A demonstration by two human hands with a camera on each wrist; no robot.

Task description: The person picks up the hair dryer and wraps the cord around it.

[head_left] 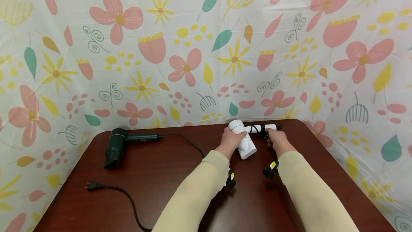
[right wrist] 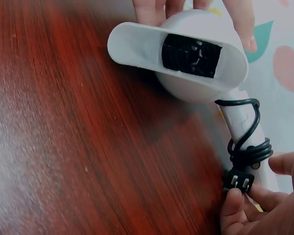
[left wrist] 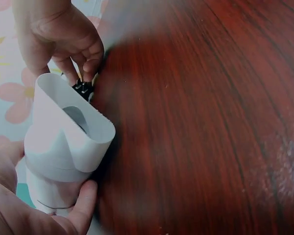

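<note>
A white hair dryer (head_left: pixel 247 146) lies near the table's back edge, its nozzle toward me and its handle pointing right. My left hand (head_left: pixel 229 139) grips the dryer's barrel, thumb and fingers on either side of it in the left wrist view. Black cord (right wrist: pixel 252 154) is wound in several turns around the white handle (right wrist: pixel 237 117). At the handle's end, my right hand (right wrist: pixel 264 210) pinches the two-pronged black plug (right wrist: pixel 239 180) between thumb and fingers. The nozzle opening (left wrist: pixel 76 110) faces the left wrist camera.
On the left of the brown table (head_left: pixel 173 178) lies a dark green hair dryer (head_left: pixel 116 148). Its cord (head_left: pixel 186 139) runs right, behind my left arm. Another plug (head_left: pixel 94 186) with black cord lies at the front left. A flower-patterned curtain (head_left: pixel 193 63) hangs behind the table.
</note>
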